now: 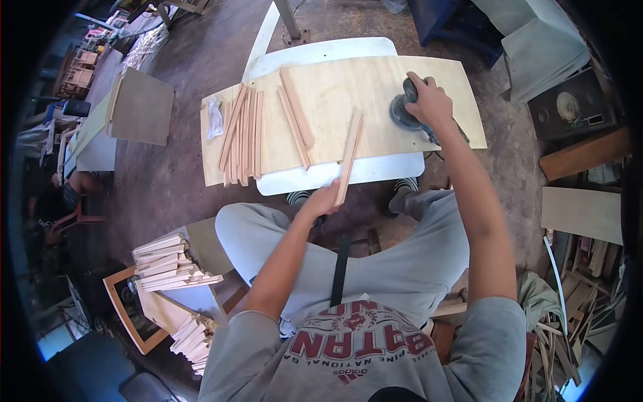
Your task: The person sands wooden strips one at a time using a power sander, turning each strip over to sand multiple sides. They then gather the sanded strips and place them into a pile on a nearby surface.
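My left hand (pixel 324 199), at the front edge of the plywood board (pixel 382 87), is closed round the near end of a wooden strip (pixel 351 151). The strip's far end lies over the board. On the board's right side my right hand (pixel 432 102) grips the top of a dark power sander (pixel 403 112), whose underside is hidden. Two more strips (pixel 295 110) lie on the board left of the held one. Farther left is a bundle of similar strips (pixel 244 134), beside a small clear plastic bag (pixel 215 118).
A white tabletop (pixel 395 167) shows under the board, close to my knees. Stacked wooden pieces (pixel 171 262) stand low on my left, near a framed panel (pixel 119 295). At the right are a speaker box (pixel 569 107), planks (pixel 583 213) and a scrap-wood pile (pixel 569 315).
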A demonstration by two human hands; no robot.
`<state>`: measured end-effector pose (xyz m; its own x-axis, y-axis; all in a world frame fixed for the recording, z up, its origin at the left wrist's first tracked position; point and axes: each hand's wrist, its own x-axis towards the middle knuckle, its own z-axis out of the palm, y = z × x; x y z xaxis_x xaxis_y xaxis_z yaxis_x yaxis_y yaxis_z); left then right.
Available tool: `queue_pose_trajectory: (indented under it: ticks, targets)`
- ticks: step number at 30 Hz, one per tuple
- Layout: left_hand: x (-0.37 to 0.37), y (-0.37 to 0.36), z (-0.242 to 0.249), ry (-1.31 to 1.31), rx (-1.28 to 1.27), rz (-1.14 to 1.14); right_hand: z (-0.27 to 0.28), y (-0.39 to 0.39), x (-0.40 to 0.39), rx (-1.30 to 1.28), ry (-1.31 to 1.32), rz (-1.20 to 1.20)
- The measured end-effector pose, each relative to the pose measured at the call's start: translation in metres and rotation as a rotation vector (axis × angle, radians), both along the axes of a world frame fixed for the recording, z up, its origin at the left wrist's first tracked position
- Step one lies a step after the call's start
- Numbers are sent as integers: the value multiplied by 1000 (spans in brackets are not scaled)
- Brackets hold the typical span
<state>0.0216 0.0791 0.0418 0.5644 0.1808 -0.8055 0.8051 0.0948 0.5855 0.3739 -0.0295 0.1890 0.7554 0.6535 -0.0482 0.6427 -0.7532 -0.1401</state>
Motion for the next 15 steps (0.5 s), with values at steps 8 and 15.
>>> queue_pose_trajectory:
  ticks: [8,15]
  targets:
    - [103,26,64,-821,1353,-593,0,-44,-24,46,-49,14]
    - [113,83,86,-565,1499,-1161,-2,-53,-21,81,-64,21]
